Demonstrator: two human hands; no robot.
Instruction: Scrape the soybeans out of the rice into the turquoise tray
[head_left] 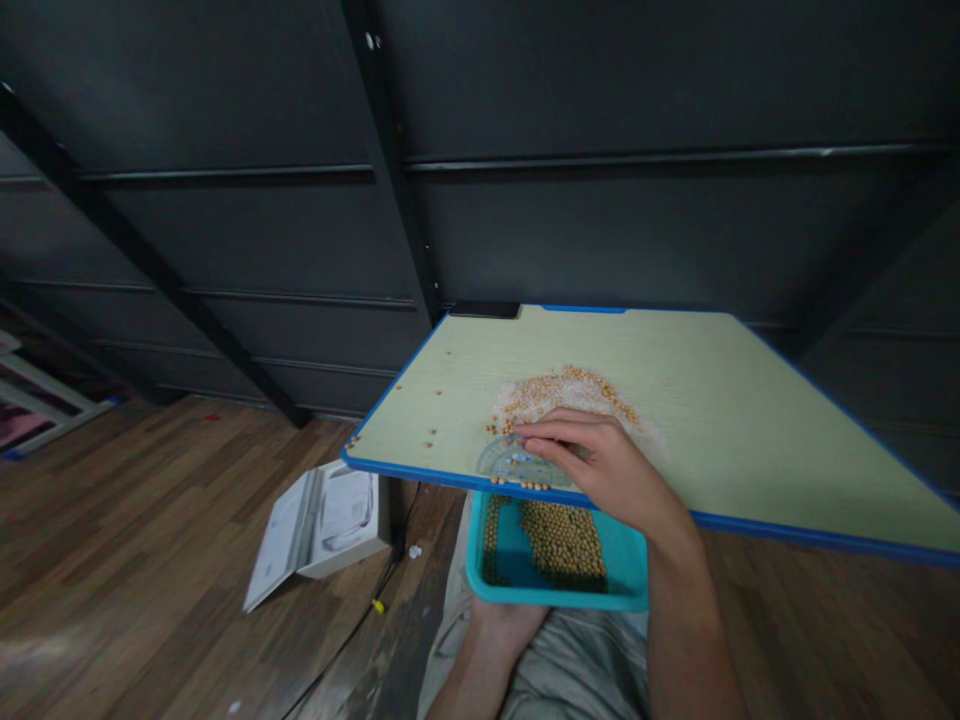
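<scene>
My right hand (589, 447) is over the table near its front edge, fingers pinched on a clear plastic protractor (495, 458) that lies almost flat on the tabletop. A few soybeans (535, 486) sit along the table edge by the protractor. Just beyond my fingers spreads a pile of small white grains (532, 398) mixed with soybeans (600, 385). Below the edge, a turquoise tray (555, 597) with many soybeans (562, 540) in it rests above my lap. My left hand (510, 622) supports the tray from beneath; its fingers are hidden under it.
The pale table (765, 430) has a blue rim. Stray soybeans (430, 432) lie on its left part, and a flat black object (486, 310) at its back left corner. An open white box (337, 520) and a black cable (352, 635) are on the wooden floor. A dark panelled wall (600, 230) stands behind.
</scene>
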